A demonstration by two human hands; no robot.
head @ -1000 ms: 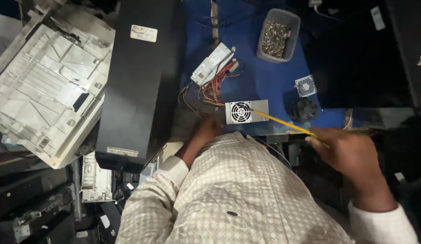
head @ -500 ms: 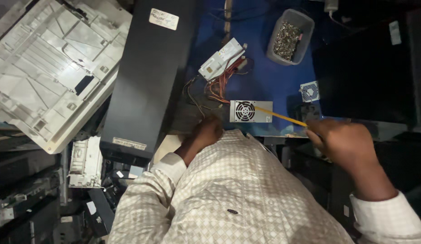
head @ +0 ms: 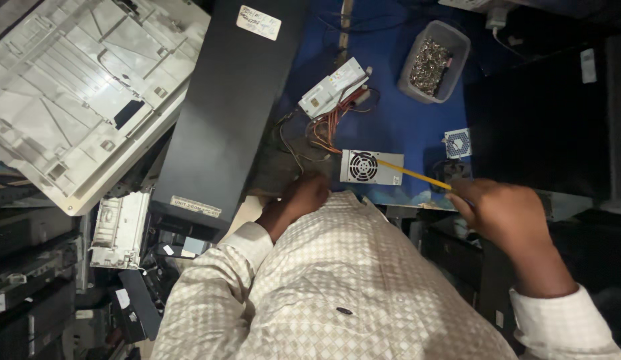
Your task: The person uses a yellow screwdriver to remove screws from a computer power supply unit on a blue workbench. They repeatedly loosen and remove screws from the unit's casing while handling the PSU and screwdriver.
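A grey power supply box with a round fan grille lies at the near edge of a blue table. My right hand grips a thin yellow tool whose tip rests against the box's right end. My left hand rests with curled fingers on the table edge just left of the box, beside loose coloured wires. A second power supply lies tilted farther back, its wires trailing towards the nearer box.
A black computer case lies on its side left of the table. A grey bin of screws stands at the back. A small blue-white fan sits right of the box. Light grey printer parts are stacked at far left.
The view has drifted so everything sits a little lower in the frame. Both hands stay where they were against the power supply box, the yellow tool still touching it.
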